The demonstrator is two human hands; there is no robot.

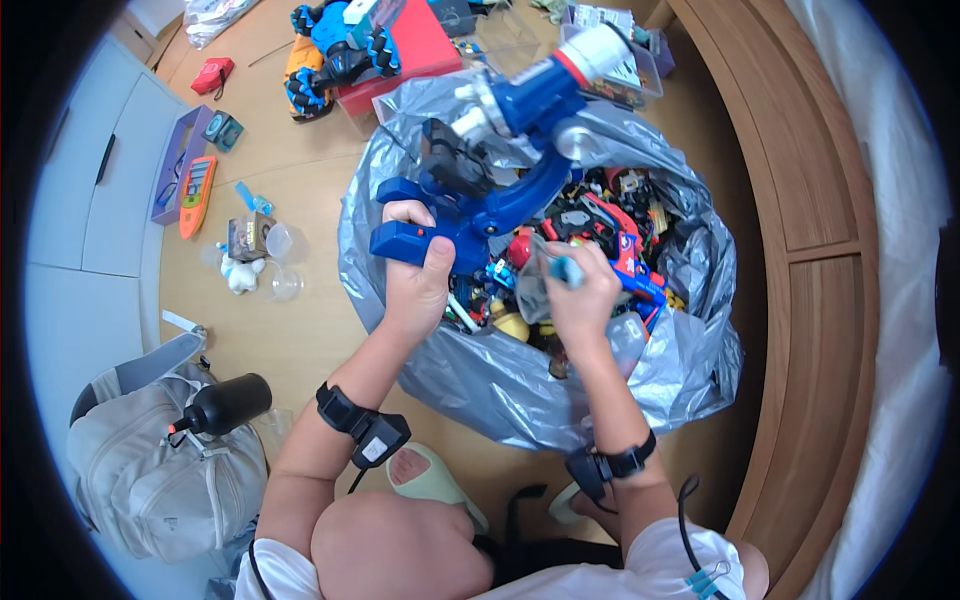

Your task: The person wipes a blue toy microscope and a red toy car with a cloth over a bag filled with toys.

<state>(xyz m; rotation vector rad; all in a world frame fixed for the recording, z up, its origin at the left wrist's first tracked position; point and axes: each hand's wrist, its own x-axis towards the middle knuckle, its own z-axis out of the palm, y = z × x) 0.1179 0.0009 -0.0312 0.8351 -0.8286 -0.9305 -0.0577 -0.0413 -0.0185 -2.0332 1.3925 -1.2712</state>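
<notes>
My left hand [420, 281] grips the base of a blue and white toy microscope [517, 187], tilted over a silver-grey plastic bag [495, 397]. My right hand [585, 292] is closed around a clear plastic cup [532, 289] with something light blue at the fingers, blurred. Below both hands the bag stands wide, full of mixed toys. Among them lie a red and blue toy gun [634, 259] to the right of my right hand, a yellow rounded piece [510, 321] and a clear plastic container [627, 341].
Wooden drawers [810, 337] border the bag's right side. A grey backpack [172, 465] with a black bottle [232, 403] lies at the lower left. Clear cups [285, 241], an orange toy boat [196, 196] and a purple tray [184, 150] are on the left floor. A blue wheeled toy [337, 56] rests beyond.
</notes>
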